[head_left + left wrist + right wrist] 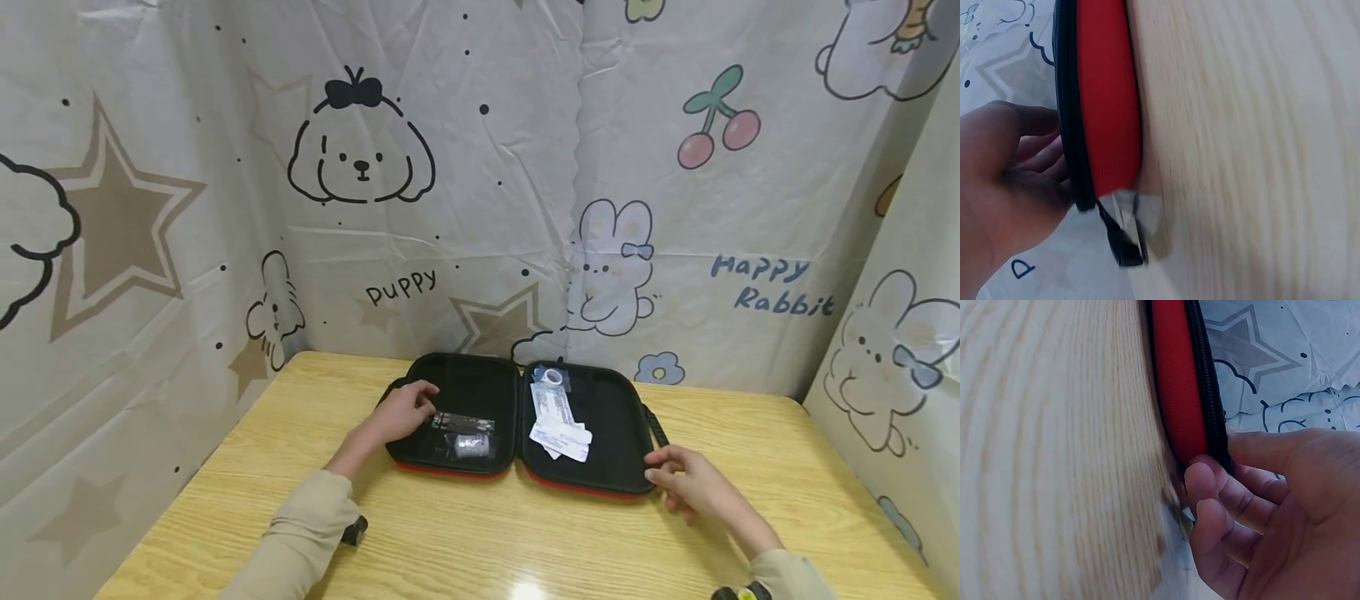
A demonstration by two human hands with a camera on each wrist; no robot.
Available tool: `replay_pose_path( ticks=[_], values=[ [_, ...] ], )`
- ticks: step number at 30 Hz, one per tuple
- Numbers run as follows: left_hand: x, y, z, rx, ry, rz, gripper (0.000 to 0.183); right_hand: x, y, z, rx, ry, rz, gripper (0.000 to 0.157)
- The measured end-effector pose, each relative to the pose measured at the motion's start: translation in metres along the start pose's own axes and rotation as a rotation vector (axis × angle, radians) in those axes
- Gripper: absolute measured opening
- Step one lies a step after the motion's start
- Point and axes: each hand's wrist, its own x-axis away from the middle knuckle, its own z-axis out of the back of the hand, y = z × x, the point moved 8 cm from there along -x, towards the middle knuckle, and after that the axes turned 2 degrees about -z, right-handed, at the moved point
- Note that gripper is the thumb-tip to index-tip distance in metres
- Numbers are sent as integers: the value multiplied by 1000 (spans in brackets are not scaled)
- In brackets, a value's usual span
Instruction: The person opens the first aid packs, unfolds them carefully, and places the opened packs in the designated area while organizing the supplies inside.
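Evidently, a black-lined zip case [519,421] is lying open on the far part of the desk [480,542], its left half [480,383] spreading toward nine o'clock of the hinge and its right half [611,417] toward three. Toward four o'clock, the right hand [693,479] is pinching the near outer corner, its thumb and fingers clamping the zipped rim as the right wrist view is showing. At nine o'clock, the left hand [402,410] is reaching over the outer rim, its fingers bending loosely and showing no grip; whether they are touching the dark clear-wrapped packet [463,423] just beside them, one cannot tell. A whitish packet [472,446] is lying toward five o'clock in that half. Inside the right half, white paper packets [561,433] are resting toward nine o'clock, with a white ring [552,377] near eleven.

In handling terms, the case is probably being light and semi-stiff: its fabric-faced red shell is seemingly keeping its form while the hinge is flexing freely. The rims at nine and three o'clock are offering the surest hold. The packets are looking light, limp and slippery, lying loose and likely sliding under tilt; pinching their edges is therefore seeming preferable to pressing their faces.
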Motion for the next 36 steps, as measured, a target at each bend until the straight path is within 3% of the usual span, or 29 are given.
replay_pose_path(
  ticks=[7, 10, 16, 18, 25, 36],
  values=[
    [5, 1, -18, 372, -63, 182, 38, 1, -1, 0, -11, -11, 12, 41],
    [6, 2, -23, 394, -62, 210, 39, 1, 0, -1, -12, -12, 15, 40],
    [-1, 15, -11, 126, 66, 98, 33, 0, 4, -1, -17, -3, 14, 39],
    [-3, 23, -9, 91, 83, 44, 30, 0, 4, 0, -20, 0, 14, 39],
    [-11, 56, -20, 82, 35, -153, 23, 1, 2, 1, -26, -3, 10, 40],
    [-27, 100, -49, 0, -35, -356, 20, 0, 3, 1, -24, 16, -3, 39]
  ],
)
